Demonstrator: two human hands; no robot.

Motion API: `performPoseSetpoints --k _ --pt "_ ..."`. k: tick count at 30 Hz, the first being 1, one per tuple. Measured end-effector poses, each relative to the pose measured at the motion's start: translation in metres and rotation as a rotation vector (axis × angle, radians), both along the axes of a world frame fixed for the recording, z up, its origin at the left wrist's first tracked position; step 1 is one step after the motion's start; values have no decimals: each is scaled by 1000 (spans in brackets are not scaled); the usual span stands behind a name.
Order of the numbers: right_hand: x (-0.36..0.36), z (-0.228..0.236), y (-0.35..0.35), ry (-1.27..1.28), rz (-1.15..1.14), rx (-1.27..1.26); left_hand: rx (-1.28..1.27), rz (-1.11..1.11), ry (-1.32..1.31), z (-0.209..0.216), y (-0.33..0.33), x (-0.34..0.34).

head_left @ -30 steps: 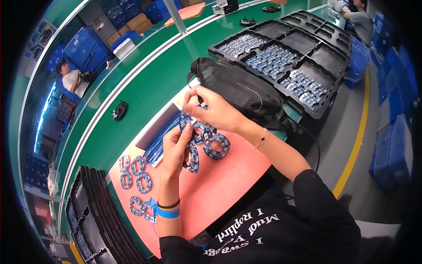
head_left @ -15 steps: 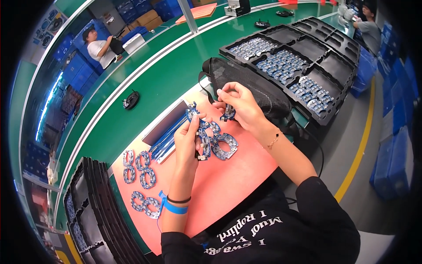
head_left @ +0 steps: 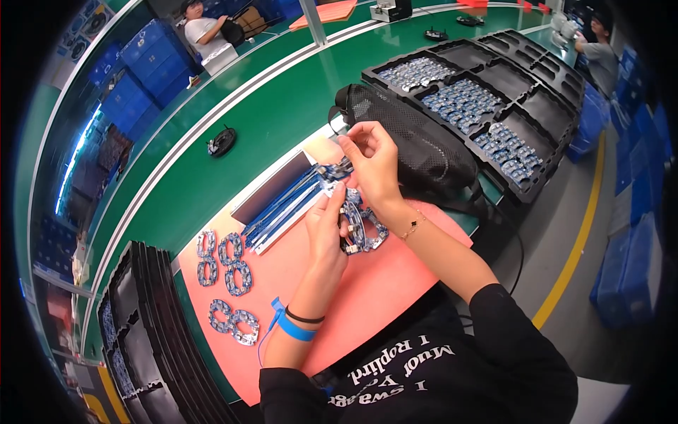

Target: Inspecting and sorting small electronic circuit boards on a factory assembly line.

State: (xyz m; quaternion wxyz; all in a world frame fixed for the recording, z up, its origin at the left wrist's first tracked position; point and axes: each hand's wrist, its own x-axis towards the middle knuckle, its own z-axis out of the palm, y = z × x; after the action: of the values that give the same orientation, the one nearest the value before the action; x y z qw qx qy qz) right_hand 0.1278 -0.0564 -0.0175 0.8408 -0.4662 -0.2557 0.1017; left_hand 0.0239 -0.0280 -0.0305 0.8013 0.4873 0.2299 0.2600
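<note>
My left hand [head_left: 326,227] and my right hand [head_left: 373,164] meet over a salmon-pink mat [head_left: 367,297] and together hold a stack of blue ring-shaped circuit boards [head_left: 360,226]. The left hand's fingers pinch the stack from the left. The right hand grips its upper end from above. Just left of the hands lies a flat bundle of long blue strips [head_left: 282,208] on a dark sheet. Three figure-eight panels of blue ring boards [head_left: 233,265] lie flat on the mat further left. A blue wrist strap circles my left wrist.
A black mesh bag [head_left: 417,138] lies right behind my hands. Black trays [head_left: 537,106] with small blue parts sit at the back right, and stacked black trays [head_left: 152,339] at the lower left. Other people sit at the far left and far right.
The view has shifted. My hands stay joined on the ring boards; the right hand has moved from the stack's right side to its upper end.
</note>
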Motion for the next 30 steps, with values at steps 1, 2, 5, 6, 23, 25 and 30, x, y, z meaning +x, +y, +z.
performPoseSetpoints --k 1,2,5,6,23,25,30 --pt "-2 -1 -3 -10 37 -19 32 57 -24 0 2 -1" --pt "-6 0 -7 -35 27 -91 46 81 -42 2 3 -3" --pt "-8 -4 -21 -187 89 -216 51 172 -53 6 6 -4" --pt "-5 -6 -24 -188 91 -219 161 198 -18 3 8 -4" --pt "8 5 -52 -655 -102 -338 429 -54 125 11 9 -9" --pt "21 9 -58 -589 193 -406 548 -119 89 12 3 -7" --pt "28 19 -76 -681 237 -543 570 -179 229 16 -3 -8"
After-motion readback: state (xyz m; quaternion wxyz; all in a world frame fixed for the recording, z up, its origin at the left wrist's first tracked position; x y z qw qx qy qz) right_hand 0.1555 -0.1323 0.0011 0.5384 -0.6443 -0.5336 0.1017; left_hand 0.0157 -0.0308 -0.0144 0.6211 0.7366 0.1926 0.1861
